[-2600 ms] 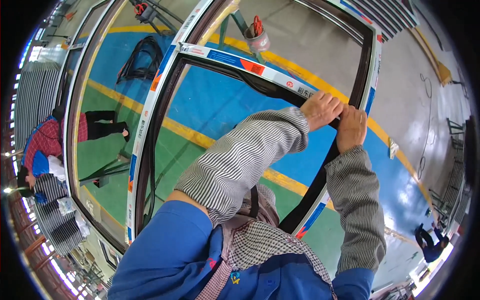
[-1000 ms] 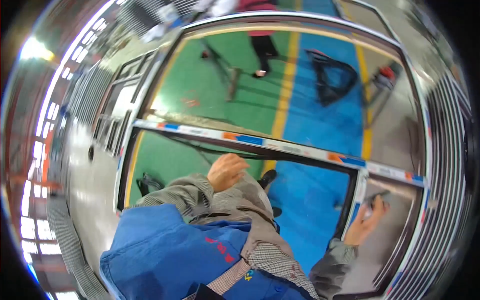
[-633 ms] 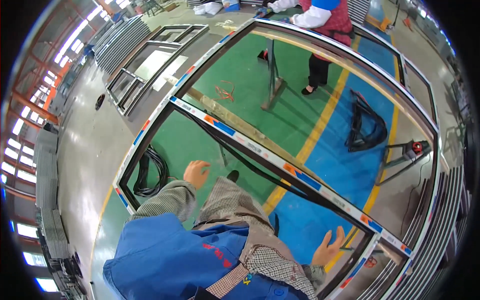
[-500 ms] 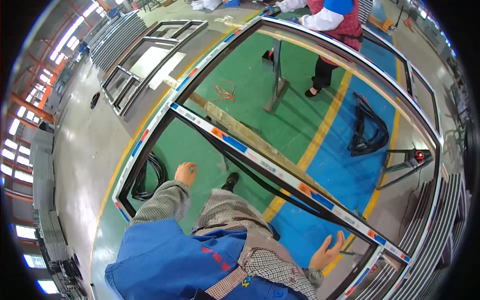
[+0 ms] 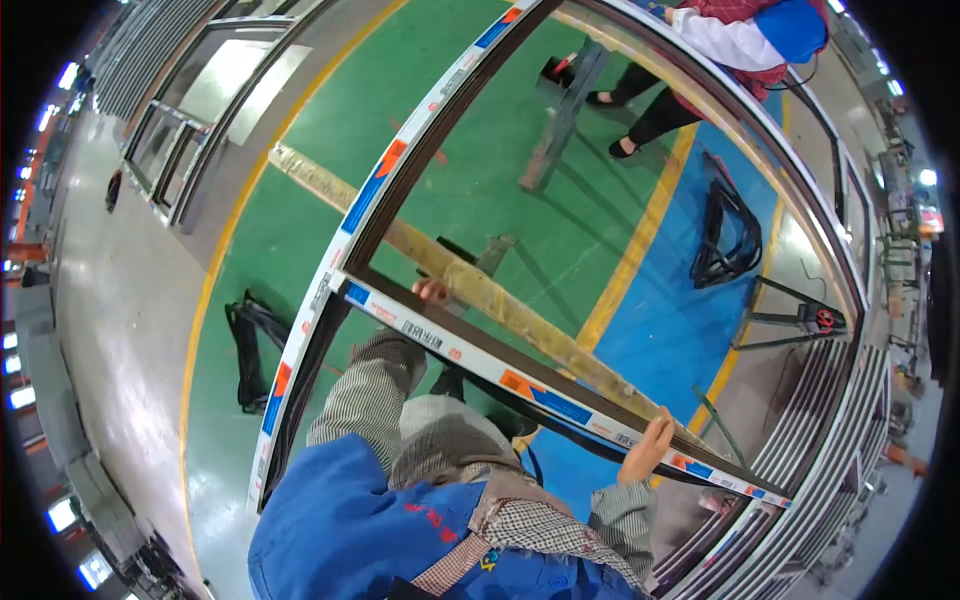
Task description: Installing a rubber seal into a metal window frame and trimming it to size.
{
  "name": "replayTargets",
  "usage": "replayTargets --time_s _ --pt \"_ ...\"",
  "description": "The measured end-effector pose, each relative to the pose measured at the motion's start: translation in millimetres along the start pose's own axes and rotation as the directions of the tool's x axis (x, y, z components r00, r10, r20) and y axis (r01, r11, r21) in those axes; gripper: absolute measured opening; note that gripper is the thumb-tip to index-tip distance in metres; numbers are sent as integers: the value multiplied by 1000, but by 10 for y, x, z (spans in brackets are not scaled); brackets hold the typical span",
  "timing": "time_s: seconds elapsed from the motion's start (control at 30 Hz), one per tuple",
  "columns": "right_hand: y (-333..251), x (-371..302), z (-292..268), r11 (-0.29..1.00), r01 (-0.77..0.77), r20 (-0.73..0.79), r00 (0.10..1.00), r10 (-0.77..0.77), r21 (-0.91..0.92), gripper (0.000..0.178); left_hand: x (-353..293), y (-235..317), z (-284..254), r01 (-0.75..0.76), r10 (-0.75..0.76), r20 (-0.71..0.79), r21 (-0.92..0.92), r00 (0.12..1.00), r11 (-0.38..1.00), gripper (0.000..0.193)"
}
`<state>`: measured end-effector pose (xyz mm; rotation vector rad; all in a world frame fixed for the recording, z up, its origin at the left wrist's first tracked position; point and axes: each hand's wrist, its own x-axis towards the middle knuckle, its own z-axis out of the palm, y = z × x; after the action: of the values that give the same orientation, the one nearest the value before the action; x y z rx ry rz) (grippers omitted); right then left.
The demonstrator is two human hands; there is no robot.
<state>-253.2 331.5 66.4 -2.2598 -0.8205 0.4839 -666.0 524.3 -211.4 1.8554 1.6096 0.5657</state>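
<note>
A large window frame (image 5: pixel 520 382) with white, orange and blue film on its bars lies across my front. My left arm passes under its crossbar, and my left hand (image 5: pixel 432 291) shows at the bar's far side, fingers curled against it; the rest is hidden by the bar. Nearer the bar's right end, my right hand (image 5: pixel 650 448) is closed over it, thumb side up. Black rubber strips (image 5: pixel 545 378) hang along the near side of the crossbar. Under the frame runs a worn, padded support beam (image 5: pixel 490 300).
At the far right a co-worker (image 5: pixel 720 60) stands at the frame's far side. Coils of black strip lie on the green floor (image 5: pixel 255 345) and the blue lane (image 5: pixel 728 235). A trestle (image 5: pixel 790 318) and stacked metal profiles (image 5: pixel 800 420) are at right; another frame (image 5: pixel 190 130) is at left.
Both my hands have gone from hanging apart from the frame to holding its crossbar. The frame has shifted in view, and the co-worker now appears farther right, bent lower.
</note>
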Motion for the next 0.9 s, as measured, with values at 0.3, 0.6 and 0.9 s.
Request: replayTargets --time_s 0.3,0.6,0.9 --pt "-43 -23 182 877 68 -179 969 -172 -476 27 -41 817 -261 -16 -86 -11 -998 996 -65 32" --pt "-219 -309 -295 962 270 -373 889 -265 -39 27 -1917 2443 -1901 -284 269 301 5 915 959 35" --pt "584 -1691 -784 50 -685 686 727 -21 727 35 -2051 4452 -877 -764 786 606 -449 119 462 37"
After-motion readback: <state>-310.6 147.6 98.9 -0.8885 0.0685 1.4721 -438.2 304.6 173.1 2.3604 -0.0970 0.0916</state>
